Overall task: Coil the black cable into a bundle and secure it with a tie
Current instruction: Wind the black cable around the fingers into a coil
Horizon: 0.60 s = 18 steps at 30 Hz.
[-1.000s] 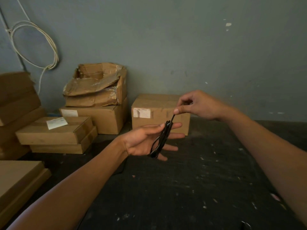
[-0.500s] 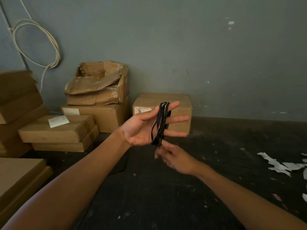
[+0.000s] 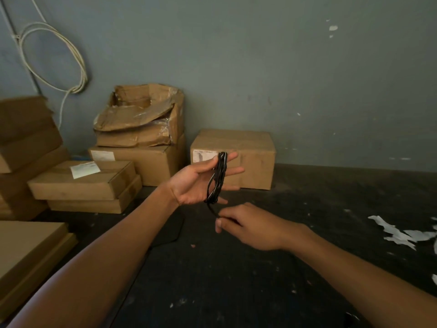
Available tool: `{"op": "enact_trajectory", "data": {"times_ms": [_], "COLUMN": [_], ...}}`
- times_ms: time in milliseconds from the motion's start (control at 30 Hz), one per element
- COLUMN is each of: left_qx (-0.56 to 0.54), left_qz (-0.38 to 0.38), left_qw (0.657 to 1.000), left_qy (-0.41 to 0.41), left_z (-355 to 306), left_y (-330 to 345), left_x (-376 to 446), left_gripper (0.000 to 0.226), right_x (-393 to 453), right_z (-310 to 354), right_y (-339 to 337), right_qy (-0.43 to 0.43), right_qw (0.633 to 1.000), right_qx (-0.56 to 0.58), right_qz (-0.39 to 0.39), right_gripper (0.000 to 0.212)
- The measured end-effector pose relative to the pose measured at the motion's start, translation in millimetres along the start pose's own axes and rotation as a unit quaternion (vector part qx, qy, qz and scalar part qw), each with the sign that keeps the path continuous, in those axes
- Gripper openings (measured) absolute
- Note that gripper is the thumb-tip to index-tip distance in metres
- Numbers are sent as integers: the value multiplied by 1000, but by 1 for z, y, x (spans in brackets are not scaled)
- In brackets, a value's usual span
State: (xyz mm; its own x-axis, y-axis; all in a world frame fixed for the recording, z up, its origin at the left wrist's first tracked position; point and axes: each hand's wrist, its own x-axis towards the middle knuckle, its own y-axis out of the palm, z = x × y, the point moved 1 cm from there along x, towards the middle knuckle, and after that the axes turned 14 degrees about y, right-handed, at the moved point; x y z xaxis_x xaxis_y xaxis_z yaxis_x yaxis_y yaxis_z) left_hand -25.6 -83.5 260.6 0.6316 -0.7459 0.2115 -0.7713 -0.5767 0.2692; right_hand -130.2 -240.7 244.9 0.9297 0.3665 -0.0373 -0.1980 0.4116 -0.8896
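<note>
Head view: black cable (image 3: 218, 178) around left hand (image 3: 196, 183).

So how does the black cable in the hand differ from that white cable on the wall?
The black cable is wound in tight, narrow loops around the left hand's fingers; the white cable hangs on the wall in one wide, loose ring. The black cable's free end runs down to the right hand; the white cable's tail drops behind the boxes. Both are coiled.
</note>
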Motion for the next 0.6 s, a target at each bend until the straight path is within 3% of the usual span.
{"op": "enact_trajectory", "data": {"times_ms": [133,267,367,600], "left_qx": [48,153,202,120], "left_qz": [-18,-32,-4,105], "left_qw": [998,984,973,982], "left_qy": [-37,-89,-109,-102], "left_z": [10,20,22,15], "left_y": [-3,-3,3,11], "left_x": [-8,-18,-21,-26], "left_gripper": [45,40,38,45], "right_x": [-1,3,5,12], "right_z": [3,-8,-16,-31], "right_y": [-30,-60,-81,-94], "right_qy": [7,35,36,-20], "right_qw": [997,996,993,986], "right_qx": [-64,-59,-59,6], "right_qz": [-41,-62,-94,-164], "right_gripper": [18,17,19,12]}}
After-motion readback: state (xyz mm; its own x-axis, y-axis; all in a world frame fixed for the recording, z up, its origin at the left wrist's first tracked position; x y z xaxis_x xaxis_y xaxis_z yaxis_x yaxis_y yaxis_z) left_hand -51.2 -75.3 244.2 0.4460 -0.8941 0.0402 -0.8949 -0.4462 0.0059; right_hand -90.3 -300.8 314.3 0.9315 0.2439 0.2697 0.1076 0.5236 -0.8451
